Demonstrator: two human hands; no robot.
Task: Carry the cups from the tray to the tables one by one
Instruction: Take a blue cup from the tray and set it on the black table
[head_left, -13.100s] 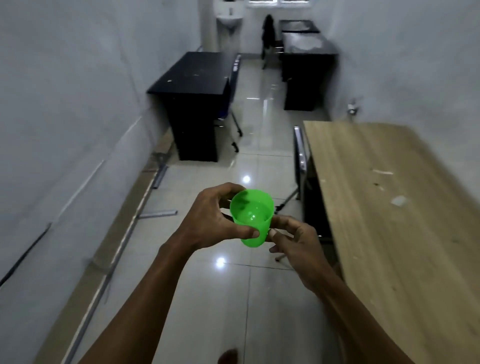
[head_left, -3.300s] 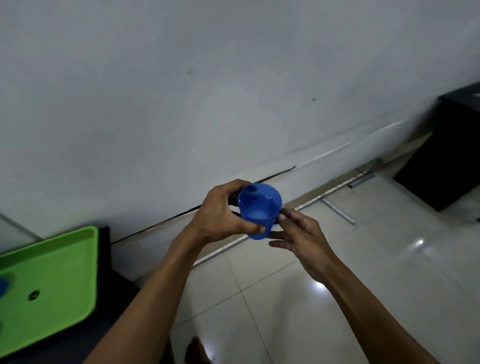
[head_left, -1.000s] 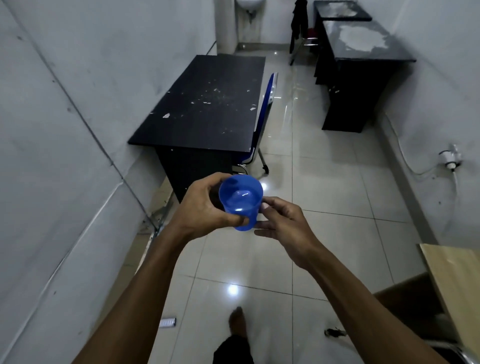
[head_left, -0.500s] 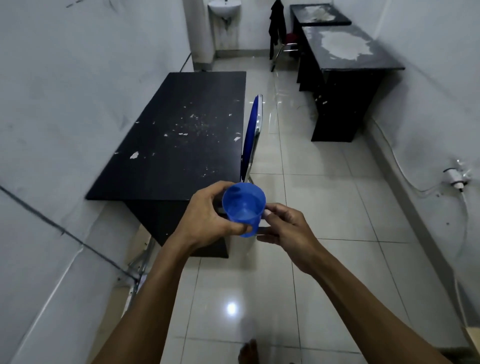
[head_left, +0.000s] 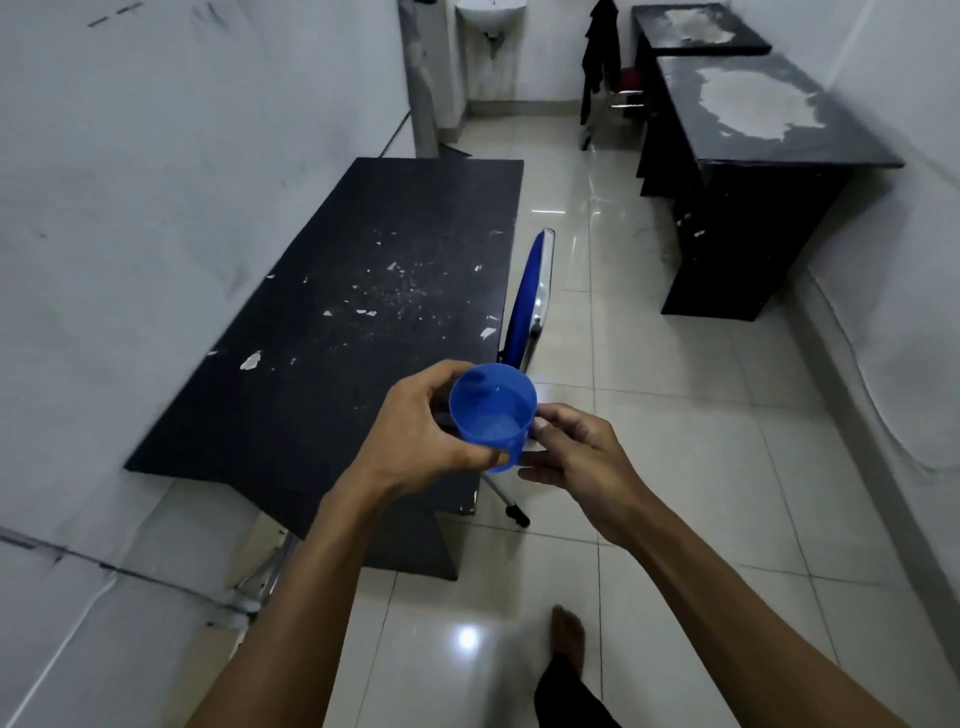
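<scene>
The black tabletop (head_left: 363, 322) has drawn close beneath the blue cup (head_left: 492, 415), seemingly holding water, gripped by the left hand (head_left: 421, 441) and steadied by the right hand (head_left: 576, 457), so set-down looks near.

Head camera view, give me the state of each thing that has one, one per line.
Blue plastic cup: upright, some liquid inside, held in the air.
Left hand: gripping the cup's side.
Right hand: fingertips steadying the cup.
Near black table: top chipped, nothing on it.
Blue folding chair: folded beside that table.
</scene>
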